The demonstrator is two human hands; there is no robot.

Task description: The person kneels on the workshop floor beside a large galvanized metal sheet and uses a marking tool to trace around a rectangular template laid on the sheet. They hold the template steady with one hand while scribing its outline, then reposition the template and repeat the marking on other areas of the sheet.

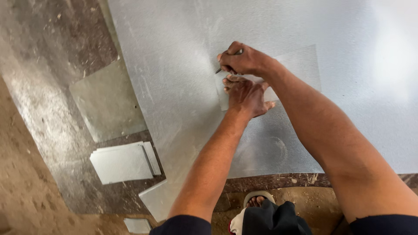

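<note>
A big grey metal sheet (183, 52) lies flat on the floor. On it rests a small rectangular metal piece (300, 65). My left hand (246, 96) presses flat on that piece's left end. Just above it, my right hand (241, 58) grips a thin dark scribing tool (219, 70), whose tip touches the big sheet at the small piece's left edge. Most of the tool is hidden inside my fist.
A stack of small cut metal rectangles (124, 162) lies at the lower left. Another flat sheet (106, 102) sits left of the big one. Small offcuts (137, 225) lie near the bottom edge. My sandalled foot (257, 199) stands at the sheet's near edge.
</note>
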